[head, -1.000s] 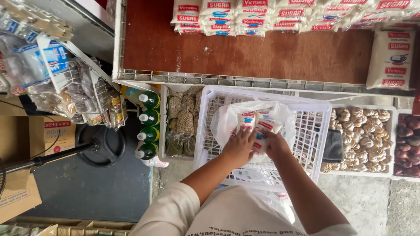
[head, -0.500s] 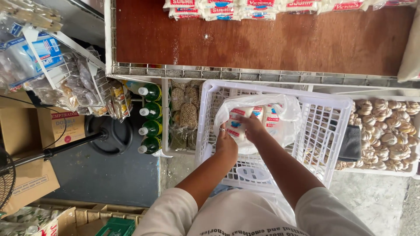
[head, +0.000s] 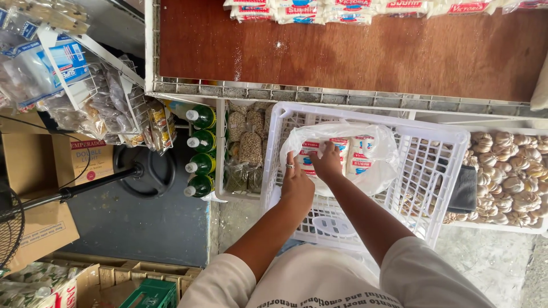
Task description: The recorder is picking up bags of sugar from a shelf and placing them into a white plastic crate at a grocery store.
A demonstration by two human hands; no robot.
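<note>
A translucent white plastic bag [head: 377, 171] lies in a white slatted plastic crate [head: 434, 142]. Inside it are several white packets [head: 361, 159] with red and blue labels. My left hand [head: 297, 185], wearing a ring, grips the bag's left edge with the fingers pointing up. Just to its right, my right hand [head: 329, 162] reaches into the bag's mouth, its fingers curled on the top of a packet. Both forearms stretch over the crate's near side.
A brown wooden shelf [head: 342, 51] with a metal rim holds more white packets [head: 319, 11] at the back. Green bottles [head: 200, 151] and bagged dry goods [head: 248, 148] sit left of the crate, garlic bulbs [head: 508, 171] to the right. Cardboard boxes [head: 51, 165] and a fan stand [head: 137, 171] are at the left.
My left hand slid down and left to the bag's edge while my right hand stayed inside the bag. The camera moved closer and shifted slightly.
</note>
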